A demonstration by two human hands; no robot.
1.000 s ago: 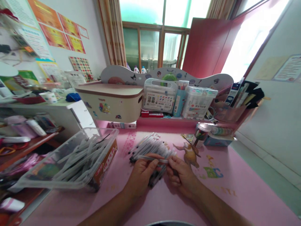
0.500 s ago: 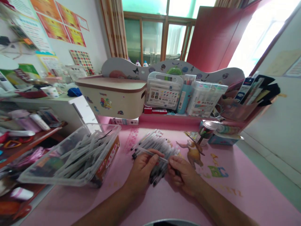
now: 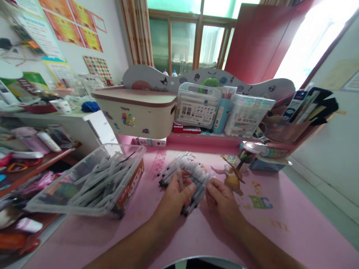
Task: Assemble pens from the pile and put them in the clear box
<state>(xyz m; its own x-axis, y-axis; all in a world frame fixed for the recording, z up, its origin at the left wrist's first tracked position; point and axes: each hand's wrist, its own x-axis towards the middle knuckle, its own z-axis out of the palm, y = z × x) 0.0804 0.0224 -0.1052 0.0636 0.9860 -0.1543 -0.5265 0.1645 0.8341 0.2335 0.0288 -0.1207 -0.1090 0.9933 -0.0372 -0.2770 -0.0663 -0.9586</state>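
A pile of several clear pens (image 3: 190,172) with black and white ends lies on the pink desk (image 3: 275,228). My left hand (image 3: 175,200) rests on the near side of the pile and pinches one pen (image 3: 180,178), which stands tilted up between thumb and fingers. My right hand (image 3: 220,200) is beside the pile's right end, fingers curled; I cannot make out anything in it. A clear plastic box (image 3: 92,183) filled with more of these pens sits to the left.
A small brown toy animal (image 3: 231,178) stands just right of the pile. Behind are a cream lidded box (image 3: 137,112), marker cases (image 3: 198,110), a small jar (image 3: 246,155) and a rack of books (image 3: 305,112). Cluttered shelves stand at the left.
Both hands held one pen level between them over the pile. Now my right hand has let go, and my left hand has swung the pen upright.
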